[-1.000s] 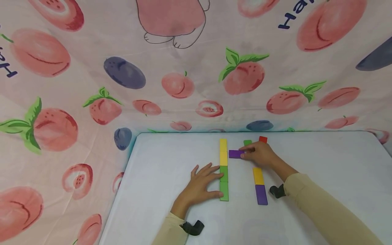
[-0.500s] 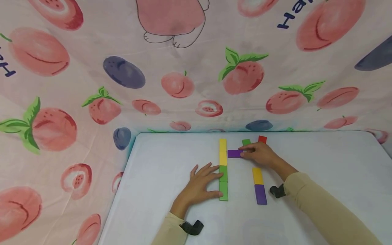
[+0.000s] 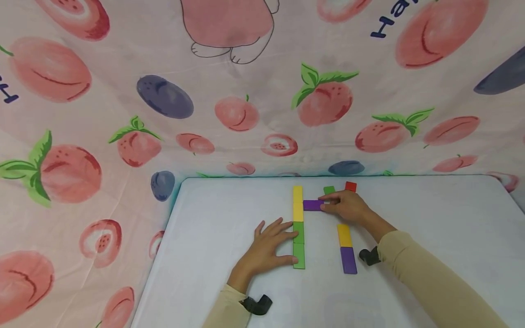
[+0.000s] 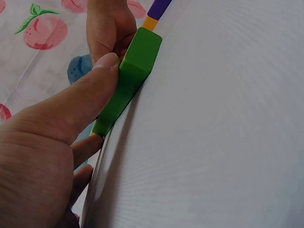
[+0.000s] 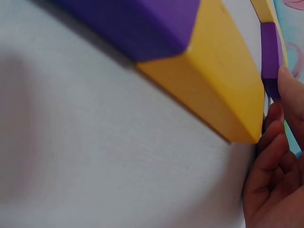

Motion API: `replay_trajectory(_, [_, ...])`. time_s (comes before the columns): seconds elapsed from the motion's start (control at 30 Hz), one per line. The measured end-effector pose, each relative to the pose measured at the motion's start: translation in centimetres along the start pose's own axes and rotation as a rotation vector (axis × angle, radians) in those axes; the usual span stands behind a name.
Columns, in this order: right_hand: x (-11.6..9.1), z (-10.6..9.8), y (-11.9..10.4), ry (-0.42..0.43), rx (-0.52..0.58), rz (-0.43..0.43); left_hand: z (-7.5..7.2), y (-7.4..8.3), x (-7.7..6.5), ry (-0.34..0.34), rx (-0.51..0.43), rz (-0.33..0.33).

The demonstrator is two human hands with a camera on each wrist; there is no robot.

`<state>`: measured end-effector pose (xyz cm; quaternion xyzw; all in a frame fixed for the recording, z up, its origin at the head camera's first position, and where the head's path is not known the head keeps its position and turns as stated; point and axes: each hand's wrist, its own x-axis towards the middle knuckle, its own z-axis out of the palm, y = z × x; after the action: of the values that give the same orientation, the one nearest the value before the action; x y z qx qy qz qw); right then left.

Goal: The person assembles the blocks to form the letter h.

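A straight column of blocks lies on the white table (image 3: 221, 205), with two yellow blocks (image 3: 297, 203) at the far end and two green blocks (image 3: 298, 256) at the near end. My left hand (image 3: 266, 248) spreads along its left side. Its thumb and fingertips touch the green blocks, and the left wrist view shows the thumb against a green block's side (image 4: 142, 50). With thumb and fingers, my right hand (image 3: 348, 207) pinches the right end of a purple block (image 3: 313, 205). That block lies crosswise, its left end right at the lower yellow block.
Right of the column, a yellow block (image 3: 344, 235) and a purple block (image 3: 348, 260) lie end to end. Beyond my right hand are a green block (image 3: 329, 189) and a red block (image 3: 350, 186), both partly hidden. A fruit-patterned cloth (image 3: 262, 91) hangs behind the table.
My right hand has slid the purple block slightly left, narrowing the gap to the yellow block. The left hand stays in place on the green blocks.
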<state>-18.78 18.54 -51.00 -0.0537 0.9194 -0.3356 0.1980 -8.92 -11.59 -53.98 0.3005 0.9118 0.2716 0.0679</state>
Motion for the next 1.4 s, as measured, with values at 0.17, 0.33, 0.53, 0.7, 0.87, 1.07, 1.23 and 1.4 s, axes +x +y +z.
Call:
replay_trajectory(0.17, [-0.05, -0.06, -0.24, 0.001, -0.005, 0.003, -0.08, 0.06, 0.01, -0.003, -0.005, -0.005])
replay_trajectory(0.33, [-0.12, -0.14, -0.36, 0.004, -0.013, 0.009, -0.08, 0.11, 0.06, -0.010, -0.017, -0.014])
replay_trajectory(0.53, [-0.11, -0.14, -0.36, 0.010, -0.019, 0.004, -0.03, 0.16, 0.02, -0.009, -0.014, -0.016])
replay_trajectory(0.7, [-0.09, -0.20, -0.42, 0.001, -0.013, 0.009, 0.03, 0.10, 0.02, -0.011, -0.012, -0.019])
replay_trajectory(0.87, [0.00, -0.26, -0.19, -0.013, 0.006, 0.021, 0.05, 0.08, 0.05, -0.020, -0.011, -0.029])
replay_trajectory(1.07, [0.15, -0.18, 0.19, -0.020, 0.030, 0.031, 0.13, 0.02, 0.07, -0.023, -0.009, -0.031])
replay_trajectory(1.23, [0.28, -0.12, 0.30, -0.015, 0.041, 0.042, 0.12, 0.04, 0.08, -0.018, -0.013, -0.026])
replay_trajectory(1.4, [0.20, -0.14, 0.21, -0.009, 0.031, 0.035, 0.16, 0.02, 0.08, -0.016, -0.009, -0.027])
